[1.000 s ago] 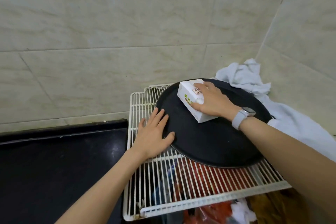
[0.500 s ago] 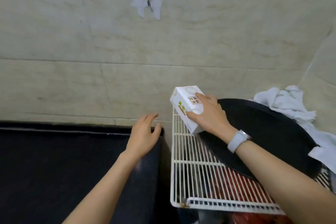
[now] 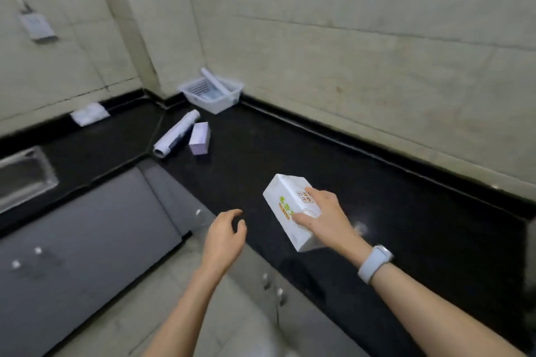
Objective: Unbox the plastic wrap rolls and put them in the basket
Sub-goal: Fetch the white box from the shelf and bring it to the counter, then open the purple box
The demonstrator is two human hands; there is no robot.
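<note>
Since the earlier frame, both hands have swung from the wire rack to the black counter (image 3: 333, 153). Far back in the corner sits the basket (image 3: 213, 94), a roll inside; another roll (image 3: 176, 134) lies nearby. Right hand (image 3: 326, 219) fingers grip the white box (image 3: 290, 210) above the counter. Left hand (image 3: 224, 236) hangs loosely curled, empty.

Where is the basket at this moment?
In the head view the basket stands far back on the black counter, in the wall corner, with one roll in it and another roll lying just before it.
</note>
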